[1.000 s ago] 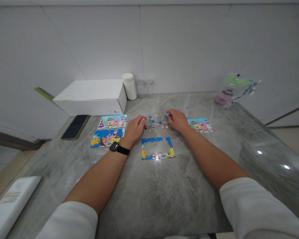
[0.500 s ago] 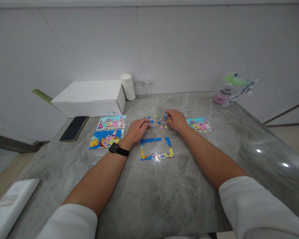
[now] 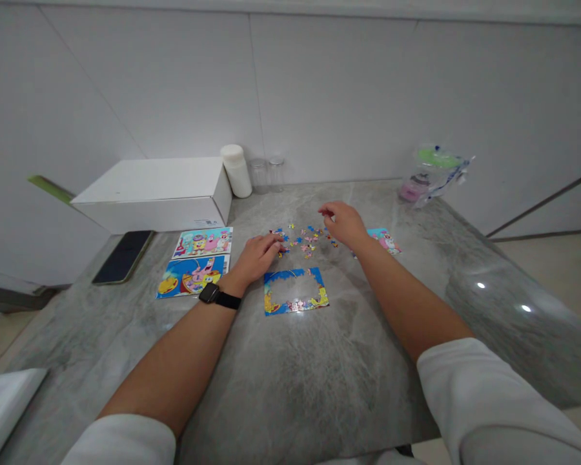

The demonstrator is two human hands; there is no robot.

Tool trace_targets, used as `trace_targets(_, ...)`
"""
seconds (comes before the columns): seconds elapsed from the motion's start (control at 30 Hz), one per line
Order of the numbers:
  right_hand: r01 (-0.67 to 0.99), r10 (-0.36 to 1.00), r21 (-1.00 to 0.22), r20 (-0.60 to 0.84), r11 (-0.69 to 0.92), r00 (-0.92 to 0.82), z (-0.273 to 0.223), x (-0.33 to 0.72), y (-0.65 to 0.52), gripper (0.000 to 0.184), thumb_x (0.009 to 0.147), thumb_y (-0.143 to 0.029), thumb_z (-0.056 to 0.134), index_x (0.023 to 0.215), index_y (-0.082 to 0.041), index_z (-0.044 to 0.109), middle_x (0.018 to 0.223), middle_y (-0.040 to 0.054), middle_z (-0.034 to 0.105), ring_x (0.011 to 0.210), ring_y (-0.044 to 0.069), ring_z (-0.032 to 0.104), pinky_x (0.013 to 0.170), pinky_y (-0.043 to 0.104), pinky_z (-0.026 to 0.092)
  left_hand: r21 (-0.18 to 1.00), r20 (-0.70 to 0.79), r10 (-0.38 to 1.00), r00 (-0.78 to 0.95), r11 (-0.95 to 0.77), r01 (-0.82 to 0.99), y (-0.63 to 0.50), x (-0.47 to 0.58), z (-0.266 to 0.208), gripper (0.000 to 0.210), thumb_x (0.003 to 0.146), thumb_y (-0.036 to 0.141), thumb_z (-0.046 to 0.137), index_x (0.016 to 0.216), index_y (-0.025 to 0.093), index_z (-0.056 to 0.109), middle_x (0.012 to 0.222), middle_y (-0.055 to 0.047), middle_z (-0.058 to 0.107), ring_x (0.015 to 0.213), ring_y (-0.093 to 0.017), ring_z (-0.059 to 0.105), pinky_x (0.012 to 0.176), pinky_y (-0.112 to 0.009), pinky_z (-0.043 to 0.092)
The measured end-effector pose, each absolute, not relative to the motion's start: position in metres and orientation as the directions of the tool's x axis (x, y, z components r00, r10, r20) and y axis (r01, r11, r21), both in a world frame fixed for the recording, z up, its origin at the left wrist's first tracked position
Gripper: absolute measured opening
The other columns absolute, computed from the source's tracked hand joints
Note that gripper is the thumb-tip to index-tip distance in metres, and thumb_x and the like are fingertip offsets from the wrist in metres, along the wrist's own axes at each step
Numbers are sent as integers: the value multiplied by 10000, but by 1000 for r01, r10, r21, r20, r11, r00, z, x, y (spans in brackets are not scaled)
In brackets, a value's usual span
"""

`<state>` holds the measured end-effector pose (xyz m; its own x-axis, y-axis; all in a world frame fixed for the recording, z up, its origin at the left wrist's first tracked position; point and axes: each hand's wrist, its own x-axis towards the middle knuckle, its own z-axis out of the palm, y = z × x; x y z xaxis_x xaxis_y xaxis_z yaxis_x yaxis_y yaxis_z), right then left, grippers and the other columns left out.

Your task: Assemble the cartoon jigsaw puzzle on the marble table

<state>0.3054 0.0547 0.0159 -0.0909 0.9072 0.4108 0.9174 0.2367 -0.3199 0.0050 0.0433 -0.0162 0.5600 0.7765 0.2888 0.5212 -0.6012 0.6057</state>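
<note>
Loose jigsaw pieces [image 3: 308, 248] lie scattered on the grey table between my two hands. My left hand [image 3: 258, 256], with a black watch on its wrist, rests at their left edge, fingers stretched out over a few pieces. On the other side, my right hand [image 3: 345, 223] hovers at the far right of the pieces. Its fingers are bent, with a gap between index finger and thumb, and no piece shows there. Closer to me lies a jigsaw border [image 3: 272, 284], joined into a rectangle, its middle showing bare table.
Two cartoon picture cards [image 3: 203, 243] lie left of my left hand; another picture card [image 3: 386, 240] is partly behind my right forearm. Around them are a phone [image 3: 124, 257], a white box [image 3: 150, 187], a white bottle [image 3: 237, 173], glass jars [image 3: 276, 175] and a bagged cup [image 3: 430, 174].
My right hand has moved away from the pieces, uncovering several on the right side. My left hand stays at the left edge of the pieces. The view has shifted slightly right.
</note>
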Motion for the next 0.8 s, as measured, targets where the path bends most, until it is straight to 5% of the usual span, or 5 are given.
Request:
trace_targets(0.4,949,940,-248,321,196,-110,33,312,51,299,942,-190,558,1115,-214,801,1109,97,782,1004,256,684,935,380,521,618,272,716,643,-642,454,36,7,-8,380,1054,414,418,1243,289,724,1076,-20,818,1137,-271,703,1113,-494,469)
trace_targets(0.8,984,994,-174,105,40,-22,49,325,45,375,971,-146,531,1207,-226,811,1248,86,791,1147,232,699,1006,314,505,606,416,743,524,-657,449,43,2,-13,376,1068,425,439,1172,222,738,960,-41,790,948,-235,725,950,-393,516)
